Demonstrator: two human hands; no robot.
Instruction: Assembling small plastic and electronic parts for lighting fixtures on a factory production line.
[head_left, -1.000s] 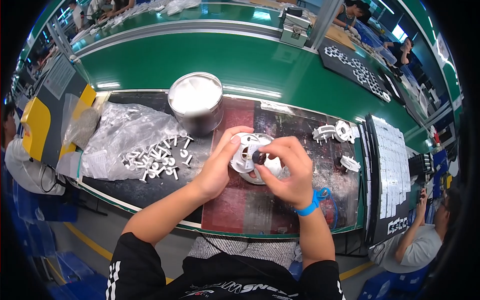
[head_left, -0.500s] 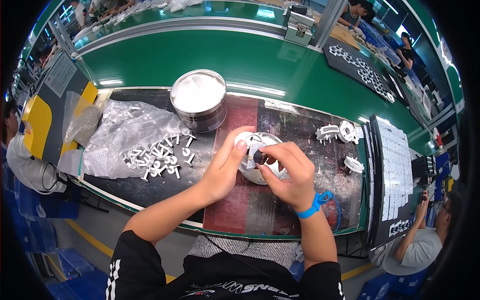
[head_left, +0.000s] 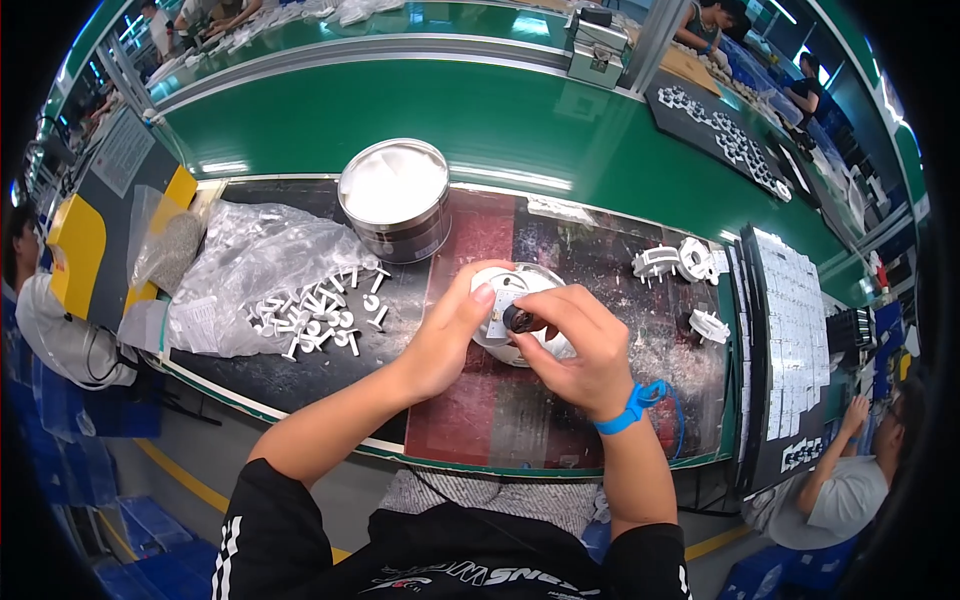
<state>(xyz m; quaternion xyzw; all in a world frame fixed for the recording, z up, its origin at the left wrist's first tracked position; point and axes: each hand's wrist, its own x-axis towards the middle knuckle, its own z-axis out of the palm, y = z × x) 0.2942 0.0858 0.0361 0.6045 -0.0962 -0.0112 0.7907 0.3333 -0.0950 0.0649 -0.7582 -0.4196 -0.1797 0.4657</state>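
My left hand [head_left: 450, 335] is closed at the side of a small flat white piece [head_left: 497, 318], its thumb along the edge. With thumb and fingertips my right hand [head_left: 585, 350] pinches a dark, round, knob-like part [head_left: 519, 319] against that piece's face. A blue strap circles my right wrist. Directly beneath both hands is a round, shiny, pale thing [head_left: 537, 277], largely covered by them, so I cannot tell whether it is held or stands on the table. The left fingers behind the white piece are hidden.
An open tin [head_left: 397, 185] of white material stands behind my hands. Left lie white pin-shaped pieces [head_left: 315, 315] and a plastic bag [head_left: 265, 250]. White ring-shaped parts [head_left: 690, 262] sit right, beside stacked dark boards [head_left: 785, 350] carrying white pieces. Another person sits at far right.
Both hands stay nearly in place. The white piece and the dark part have tilted slightly and shifted a little downward and left in the picture. The person at right has moved an arm.
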